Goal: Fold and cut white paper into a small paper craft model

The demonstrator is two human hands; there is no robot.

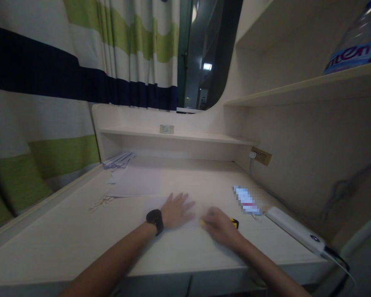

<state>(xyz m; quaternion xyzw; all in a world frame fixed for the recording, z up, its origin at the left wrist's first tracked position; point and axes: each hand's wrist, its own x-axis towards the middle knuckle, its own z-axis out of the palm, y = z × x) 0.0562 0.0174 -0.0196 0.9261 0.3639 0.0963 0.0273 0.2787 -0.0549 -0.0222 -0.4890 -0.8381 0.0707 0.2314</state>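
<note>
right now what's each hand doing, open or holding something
Left hand: open, fingers spread flat on a sheet of paper on the desk.
Right hand: curled around a yellow and black object, mostly hidden.

Pale wood-laminate counter (80,231): smooth, matt. White paper sheet (160,206) under the left hand (176,210): flat, matt. Striped cloth curtain (49,103): woven, soft folds. White plastic power bank (297,229): smooth, slight gloss. Clear plastic bottle (357,39): glossy. Black watch strap (155,220): matt.

Both arms reach forward, left hand (177,209) flat with fingers spread, right hand (220,227) curled.
</note>
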